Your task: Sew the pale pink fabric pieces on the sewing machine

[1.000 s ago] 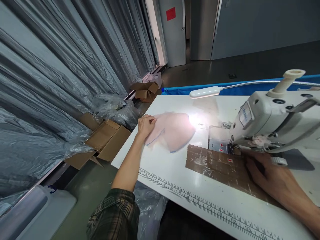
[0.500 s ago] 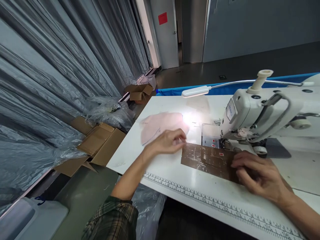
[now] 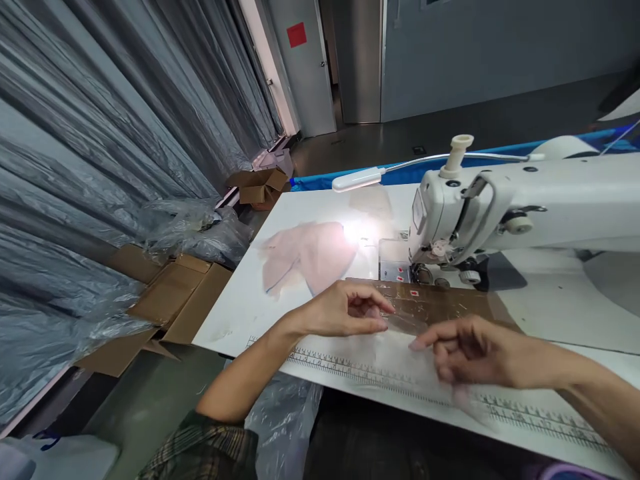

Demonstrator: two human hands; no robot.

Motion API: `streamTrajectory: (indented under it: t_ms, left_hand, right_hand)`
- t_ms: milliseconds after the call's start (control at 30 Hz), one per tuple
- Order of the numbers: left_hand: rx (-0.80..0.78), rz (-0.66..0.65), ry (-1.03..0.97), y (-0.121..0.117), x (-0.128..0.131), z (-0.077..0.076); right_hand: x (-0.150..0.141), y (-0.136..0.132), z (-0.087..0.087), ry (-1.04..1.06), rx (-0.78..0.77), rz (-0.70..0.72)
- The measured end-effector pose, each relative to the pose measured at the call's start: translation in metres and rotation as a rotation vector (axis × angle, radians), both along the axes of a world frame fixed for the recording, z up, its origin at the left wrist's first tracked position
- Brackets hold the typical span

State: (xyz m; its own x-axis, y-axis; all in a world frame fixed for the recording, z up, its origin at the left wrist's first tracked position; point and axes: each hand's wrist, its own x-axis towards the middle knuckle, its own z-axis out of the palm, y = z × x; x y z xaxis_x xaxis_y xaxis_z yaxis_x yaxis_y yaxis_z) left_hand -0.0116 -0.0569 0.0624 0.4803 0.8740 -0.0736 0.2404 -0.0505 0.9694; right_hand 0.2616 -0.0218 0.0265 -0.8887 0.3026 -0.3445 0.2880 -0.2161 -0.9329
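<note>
A thin see-through piece of sheer fabric stretches between my hands above the front of the table, and its blurred edge hangs below my right hand. My left hand pinches one end between thumb and fingertips. Fingers curled, my right hand grips the fabric farther right. Behind it a scuffed brown sheet lies flat before the needle area of the white sewing machine. Pale pink sheer pieces with dark edge lines lie on the left of the table.
A lit lamp on a bendy arm shines over the white table. A printed ruler runs along its front edge. Cardboard boxes, clear plastic and a grey curtain are at the left.
My right hand has come off the brown sheet, and the sheer fabric now shows between both hands. Both hands are nearer the table's front edge. The view has shifted to the right.
</note>
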Motion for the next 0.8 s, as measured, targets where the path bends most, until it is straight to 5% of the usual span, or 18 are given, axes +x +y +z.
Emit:
streamTrajectory:
  t_ms: [267,567,800]
  left_hand:
    - [-0.094,0.253,-0.011,0.036,0.013,-0.049]
    - [-0.222,0.586,-0.354,0.036,0.017,-0.051]
    - [-0.348,0.559,-0.702,0.036,0.022,-0.050]
  right_hand:
    - [0.008,0.039,-0.024,-0.160,0.151,-0.469]
    - [-0.009,0.034,-0.010,-0.218,0.056,-0.700]
    - [-0.011,0.034,-0.014,-0.198,0.010,-0.826]
